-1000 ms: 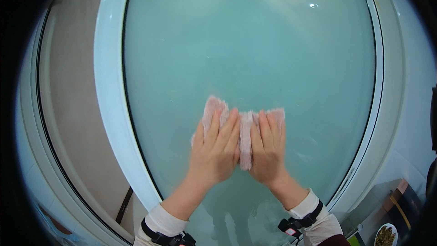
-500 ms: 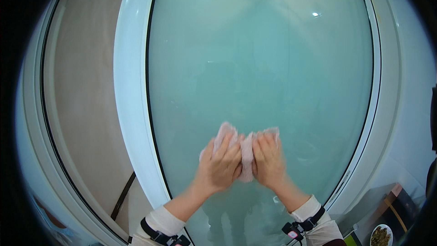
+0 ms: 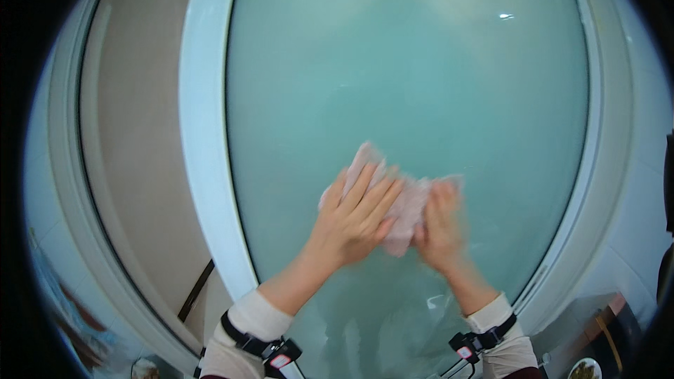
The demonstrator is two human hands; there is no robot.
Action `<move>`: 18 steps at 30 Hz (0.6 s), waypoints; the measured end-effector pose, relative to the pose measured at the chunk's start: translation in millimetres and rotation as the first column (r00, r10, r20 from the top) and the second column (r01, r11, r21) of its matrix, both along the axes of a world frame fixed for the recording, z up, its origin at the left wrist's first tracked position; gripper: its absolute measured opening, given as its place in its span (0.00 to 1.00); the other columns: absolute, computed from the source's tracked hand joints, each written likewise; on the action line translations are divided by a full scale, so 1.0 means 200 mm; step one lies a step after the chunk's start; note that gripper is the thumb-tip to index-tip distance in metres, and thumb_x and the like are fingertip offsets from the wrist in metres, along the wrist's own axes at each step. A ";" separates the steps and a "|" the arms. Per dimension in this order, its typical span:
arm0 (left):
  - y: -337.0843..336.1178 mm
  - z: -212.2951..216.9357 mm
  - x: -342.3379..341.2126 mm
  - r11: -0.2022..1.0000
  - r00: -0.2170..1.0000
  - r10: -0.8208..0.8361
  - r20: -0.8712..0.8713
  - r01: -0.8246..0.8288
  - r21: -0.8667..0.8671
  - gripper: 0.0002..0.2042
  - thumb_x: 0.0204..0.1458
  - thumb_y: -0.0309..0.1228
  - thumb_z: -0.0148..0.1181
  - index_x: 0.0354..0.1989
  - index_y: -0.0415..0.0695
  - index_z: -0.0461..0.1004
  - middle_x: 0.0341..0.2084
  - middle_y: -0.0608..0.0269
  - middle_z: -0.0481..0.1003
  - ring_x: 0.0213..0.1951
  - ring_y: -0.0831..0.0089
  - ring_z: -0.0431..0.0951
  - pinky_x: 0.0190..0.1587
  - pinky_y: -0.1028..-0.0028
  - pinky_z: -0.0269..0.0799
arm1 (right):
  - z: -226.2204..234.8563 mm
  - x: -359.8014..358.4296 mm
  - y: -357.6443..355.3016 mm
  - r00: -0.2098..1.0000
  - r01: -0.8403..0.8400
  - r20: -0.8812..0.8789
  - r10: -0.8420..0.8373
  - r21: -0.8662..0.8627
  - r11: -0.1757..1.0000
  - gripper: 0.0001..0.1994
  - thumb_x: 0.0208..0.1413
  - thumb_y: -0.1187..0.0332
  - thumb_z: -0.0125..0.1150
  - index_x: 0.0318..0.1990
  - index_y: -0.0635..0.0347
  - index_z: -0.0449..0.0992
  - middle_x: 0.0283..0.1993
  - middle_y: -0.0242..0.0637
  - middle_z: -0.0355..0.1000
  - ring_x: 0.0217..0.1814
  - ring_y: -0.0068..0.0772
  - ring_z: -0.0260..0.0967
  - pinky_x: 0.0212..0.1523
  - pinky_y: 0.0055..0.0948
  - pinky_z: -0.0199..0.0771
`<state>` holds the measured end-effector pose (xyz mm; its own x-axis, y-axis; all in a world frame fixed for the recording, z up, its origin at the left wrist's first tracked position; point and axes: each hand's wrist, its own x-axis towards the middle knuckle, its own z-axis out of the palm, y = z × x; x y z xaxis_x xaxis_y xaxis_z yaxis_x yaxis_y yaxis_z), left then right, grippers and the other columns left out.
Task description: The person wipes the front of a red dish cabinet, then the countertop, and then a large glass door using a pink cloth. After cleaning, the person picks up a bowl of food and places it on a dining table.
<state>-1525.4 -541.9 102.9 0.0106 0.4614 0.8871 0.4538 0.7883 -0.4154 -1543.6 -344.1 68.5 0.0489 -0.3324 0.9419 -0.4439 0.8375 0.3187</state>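
A pale pink cloth (image 3: 405, 223) is bunched against a frosted greenish glass panel (image 3: 407, 91). My left hand (image 3: 351, 228) lies over the cloth's left part, its fingers stretched upward and pressing it to the glass. On the cloth's right end is my right hand (image 3: 442, 228), blurred by motion, with its fingers bent around the fabric. A middle strip of cloth shows between the two hands. Each wrist wears a black strap with a small device, over a white sleeve.
A thick white frame (image 3: 203, 133) borders the glass on the left, with a beige surface (image 3: 140, 133) beyond it. White framing (image 3: 597, 133) also runs along the right. At lower right are a dark box (image 3: 618, 330) and a plate of food (image 3: 584, 370).
Both hands and the cloth have moved up and to the right across the glass. The cloth is more spread between the hands. The view has shifted slightly.
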 end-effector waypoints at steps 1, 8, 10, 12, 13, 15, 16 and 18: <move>0.00 0.05 -0.03 1.000 1.000 -0.006 -0.025 0.006 0.017 0.23 0.48 0.39 0.54 0.54 0.45 0.69 0.56 0.62 0.66 0.60 0.58 0.60 0.58 0.55 0.52 | 0.04 -0.02 0.00 0.999 0.010 -0.030 -0.011 -0.020 1.000 0.26 0.46 0.70 0.56 0.56 0.66 0.66 0.61 0.49 0.60 0.65 0.51 0.54 0.62 0.52 0.51; 0.06 0.04 -0.05 0.994 0.998 0.041 -0.056 -0.035 0.105 0.26 0.49 0.38 0.54 0.58 0.44 0.64 0.61 0.61 0.59 0.65 0.58 0.52 0.63 0.55 0.44 | 0.06 -0.02 0.02 0.977 0.202 -0.027 -0.211 -0.199 0.959 0.27 0.51 0.59 0.56 0.59 0.57 0.64 0.65 0.51 0.51 0.68 0.53 0.45 0.63 0.58 0.41; 0.09 0.02 -0.04 0.992 0.999 0.042 0.006 -0.043 0.116 0.27 0.49 0.39 0.55 0.59 0.46 0.64 0.61 0.62 0.59 0.65 0.59 0.51 0.63 0.56 0.43 | 0.03 0.00 0.00 0.989 0.145 0.004 -0.147 -0.171 0.975 0.28 0.50 0.57 0.57 0.59 0.57 0.64 0.65 0.52 0.51 0.68 0.54 0.45 0.63 0.58 0.41; 0.10 0.00 -0.02 0.995 0.997 0.072 -0.018 -0.071 0.068 0.28 0.47 0.39 0.56 0.59 0.46 0.64 0.62 0.62 0.58 0.65 0.59 0.52 0.62 0.55 0.46 | 0.02 0.03 -0.01 0.996 0.092 0.025 -0.089 -0.171 0.981 0.30 0.49 0.55 0.58 0.59 0.57 0.64 0.65 0.53 0.51 0.69 0.55 0.44 0.63 0.58 0.40; 0.10 0.01 -0.02 0.996 0.996 0.091 -0.020 -0.091 0.026 0.28 0.47 0.39 0.56 0.58 0.45 0.64 0.62 0.62 0.57 0.65 0.59 0.52 0.62 0.54 0.47 | 0.03 0.03 -0.04 0.998 0.059 0.023 -0.056 -0.178 0.982 0.30 0.48 0.55 0.59 0.59 0.57 0.64 0.65 0.53 0.51 0.69 0.55 0.44 0.63 0.59 0.40; 0.08 0.01 -0.01 0.992 0.993 0.121 -0.009 -0.121 0.027 0.28 0.46 0.38 0.56 0.58 0.46 0.64 0.62 0.62 0.58 0.65 0.59 0.53 0.61 0.55 0.48 | 0.05 0.03 -0.08 0.999 0.034 0.006 -0.034 -0.183 0.983 0.31 0.47 0.55 0.60 0.59 0.58 0.64 0.65 0.54 0.52 0.68 0.55 0.45 0.63 0.59 0.41; 0.08 0.02 -0.01 0.991 0.990 0.137 -0.024 -0.137 -0.002 0.28 0.46 0.38 0.56 0.58 0.46 0.64 0.62 0.62 0.58 0.65 0.59 0.53 0.61 0.55 0.48 | 0.06 0.03 -0.08 0.999 0.037 -0.009 -0.039 -0.189 0.981 0.31 0.46 0.56 0.60 0.59 0.59 0.64 0.65 0.54 0.52 0.68 0.56 0.46 0.62 0.58 0.43; 0.07 0.01 -0.02 0.993 0.995 0.096 -0.013 -0.095 0.072 0.27 0.47 0.38 0.55 0.58 0.45 0.64 0.62 0.62 0.58 0.64 0.59 0.53 0.60 0.54 0.48 | 0.08 0.02 -0.11 0.998 0.030 -0.042 -0.039 -0.182 0.983 0.30 0.45 0.58 0.61 0.56 0.60 0.65 0.64 0.54 0.53 0.66 0.56 0.49 0.61 0.58 0.47</move>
